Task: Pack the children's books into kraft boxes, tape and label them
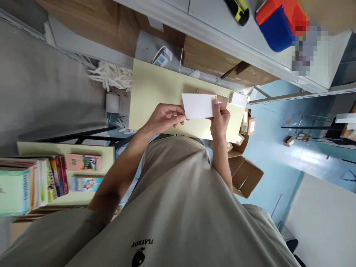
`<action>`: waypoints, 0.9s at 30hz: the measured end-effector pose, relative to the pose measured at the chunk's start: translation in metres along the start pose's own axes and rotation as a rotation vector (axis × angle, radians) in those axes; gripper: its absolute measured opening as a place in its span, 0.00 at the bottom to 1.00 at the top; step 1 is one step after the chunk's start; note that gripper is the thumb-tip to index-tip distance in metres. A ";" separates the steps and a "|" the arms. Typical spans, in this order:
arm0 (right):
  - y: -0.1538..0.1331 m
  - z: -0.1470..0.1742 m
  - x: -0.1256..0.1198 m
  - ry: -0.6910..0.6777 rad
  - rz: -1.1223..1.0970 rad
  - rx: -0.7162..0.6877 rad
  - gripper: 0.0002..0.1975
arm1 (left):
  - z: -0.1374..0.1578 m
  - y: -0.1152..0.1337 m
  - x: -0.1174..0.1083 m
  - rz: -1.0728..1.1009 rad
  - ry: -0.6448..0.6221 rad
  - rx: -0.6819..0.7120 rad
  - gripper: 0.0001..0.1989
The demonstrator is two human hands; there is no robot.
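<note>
A blank white card with a small yellow mark at its upper right corner is held flat above the pale yellow tabletop. My right hand pinches its right end, the thumb on top beside the yellow mark. At the lower left corner of the card is my left hand, fingers curled and thumb and fingertips closed at that corner. Behind the card, partly covered by it, lies a flat brown cardboard piece. A stack of white cards rests at the table's right end.
Above the table runs a grey shelf bearing a yellow-black cutter and a red-blue object. Cardboard boxes and a power strip sit beneath. Books stand lower left; an open carton is at right.
</note>
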State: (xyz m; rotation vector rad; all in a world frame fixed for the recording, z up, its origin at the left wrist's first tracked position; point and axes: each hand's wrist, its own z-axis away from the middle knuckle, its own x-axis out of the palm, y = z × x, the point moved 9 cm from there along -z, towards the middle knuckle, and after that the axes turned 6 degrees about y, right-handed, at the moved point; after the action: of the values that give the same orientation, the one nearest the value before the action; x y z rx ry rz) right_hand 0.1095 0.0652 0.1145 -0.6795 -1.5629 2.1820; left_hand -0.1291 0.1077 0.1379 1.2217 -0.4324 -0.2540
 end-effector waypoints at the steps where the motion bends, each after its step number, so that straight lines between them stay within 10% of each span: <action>1: 0.000 0.004 0.007 0.005 0.002 0.003 0.37 | 0.001 0.001 -0.008 0.000 -0.007 0.003 0.17; 12: 0.005 0.042 0.094 -0.245 0.566 -0.149 0.31 | 0.013 0.008 -0.074 -0.049 0.026 0.086 0.18; 20: -0.060 0.103 0.133 -0.402 0.514 -0.410 0.21 | 0.025 0.002 -0.100 -0.193 0.011 0.121 0.15; 27: -0.057 0.106 0.147 -0.426 0.610 -0.410 0.08 | 0.023 -0.005 -0.106 -0.231 -0.025 0.107 0.14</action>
State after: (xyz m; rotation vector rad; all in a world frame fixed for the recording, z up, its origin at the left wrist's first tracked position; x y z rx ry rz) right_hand -0.0706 0.0831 0.1728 -0.9613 -2.3075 2.5784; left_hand -0.2339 0.1301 0.1202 1.3756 -0.3293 -0.4483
